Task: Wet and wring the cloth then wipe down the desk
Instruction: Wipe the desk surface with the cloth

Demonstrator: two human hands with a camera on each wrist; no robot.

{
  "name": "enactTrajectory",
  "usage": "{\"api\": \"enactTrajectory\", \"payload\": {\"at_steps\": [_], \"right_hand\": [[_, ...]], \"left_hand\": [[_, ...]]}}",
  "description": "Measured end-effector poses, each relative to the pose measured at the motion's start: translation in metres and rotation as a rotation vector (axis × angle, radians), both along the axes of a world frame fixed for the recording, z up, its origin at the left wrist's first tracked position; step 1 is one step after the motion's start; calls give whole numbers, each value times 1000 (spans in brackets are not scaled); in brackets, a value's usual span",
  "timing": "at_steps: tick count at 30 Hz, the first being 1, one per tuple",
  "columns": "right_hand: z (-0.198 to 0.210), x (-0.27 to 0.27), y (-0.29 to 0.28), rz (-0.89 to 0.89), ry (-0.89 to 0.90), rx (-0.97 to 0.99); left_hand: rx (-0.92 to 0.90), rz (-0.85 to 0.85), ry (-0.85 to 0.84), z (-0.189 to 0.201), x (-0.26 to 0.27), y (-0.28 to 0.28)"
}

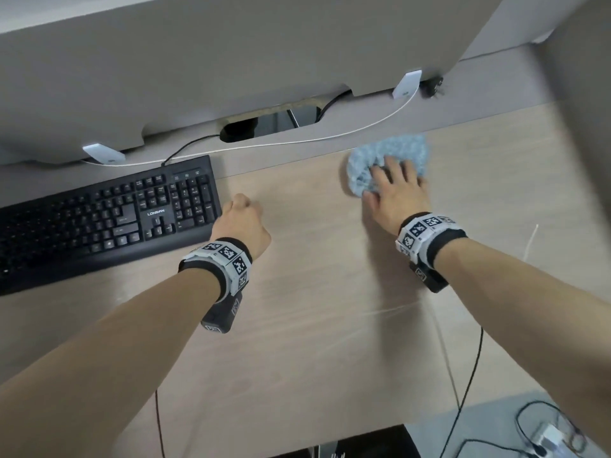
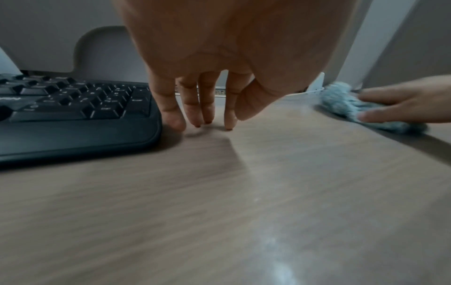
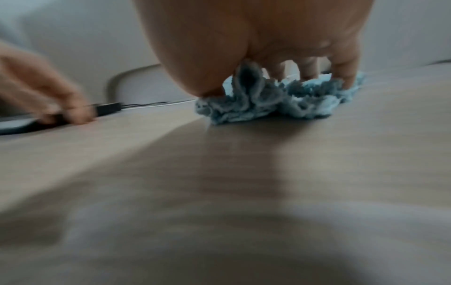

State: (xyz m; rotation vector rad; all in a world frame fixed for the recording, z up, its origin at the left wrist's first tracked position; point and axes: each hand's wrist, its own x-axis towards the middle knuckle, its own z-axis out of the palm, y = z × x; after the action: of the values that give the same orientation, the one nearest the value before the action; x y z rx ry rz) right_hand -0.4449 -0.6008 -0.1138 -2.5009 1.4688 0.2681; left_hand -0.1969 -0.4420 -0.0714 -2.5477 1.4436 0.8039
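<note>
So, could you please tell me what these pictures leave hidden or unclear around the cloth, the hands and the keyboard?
- Head view: the right hand covers part of the blue cloth, so its full shape is unknown.
- Head view: the keyboard is cut off by the left edge.
- Right wrist view: the left hand is blurred; its contact with the keyboard is unclear.
- No view shows whether the cloth is wet.

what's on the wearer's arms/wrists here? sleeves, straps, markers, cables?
Both forearms are bare, no sleeves. The left wrist band and right wrist band are each a black strap carrying grey-white blocks printed with black-and-white square fiducial tags. A black camera module hangs under each wrist: left, right, each with a small tag. No gloves or rings visible on the left hand or right hand.
</note>
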Motion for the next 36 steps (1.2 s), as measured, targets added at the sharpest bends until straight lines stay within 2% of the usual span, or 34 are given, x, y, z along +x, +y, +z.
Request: {"api": "enactTrajectory", "payload": {"at_steps": [2,4,7,10,13,15,19,22,25,28,30,32,36], "right_hand": [[7,-29,-24,-195,52,22],[12,-35,-33,-273,80,62],[14,-10,-8,-203,65,74],[9,16,51,-3,2,97],[4,-2,84,52,-62,90],[3,-35,80,-40,-71,65],[8,-108,51,-405,-9,58],[11,-121,41,-516,15,52],[10,-88,55,-459,4,46],[6,-57,84,-215,10,90],[3,-68,87,-107,12,91],[3,-93,72,-102,27,68],[8,-145,5,-268,90,34]], "left_hand": [[-24,26,-11,0,0,-6],[-64,29,-19,-2,-3,-10],[-91,-20,-21,-6,-13,-17],[-113,-84,-26,-9,-25,-25],[-102,-143,-21,-12,-38,-37],[-67,-160,5,-15,-45,-43],[-51,-191,-15,-20,-49,-43],[-36,-216,-15,-20,-47,-40],[-36,-209,-3,-17,-49,-41],[-39,-148,-7,-17,-55,-46],[-59,-92,-24,-17,-59,-53],[-88,-66,-62,-16,-61,-61],[-123,-68,-64,-18,-74,-83]]}}
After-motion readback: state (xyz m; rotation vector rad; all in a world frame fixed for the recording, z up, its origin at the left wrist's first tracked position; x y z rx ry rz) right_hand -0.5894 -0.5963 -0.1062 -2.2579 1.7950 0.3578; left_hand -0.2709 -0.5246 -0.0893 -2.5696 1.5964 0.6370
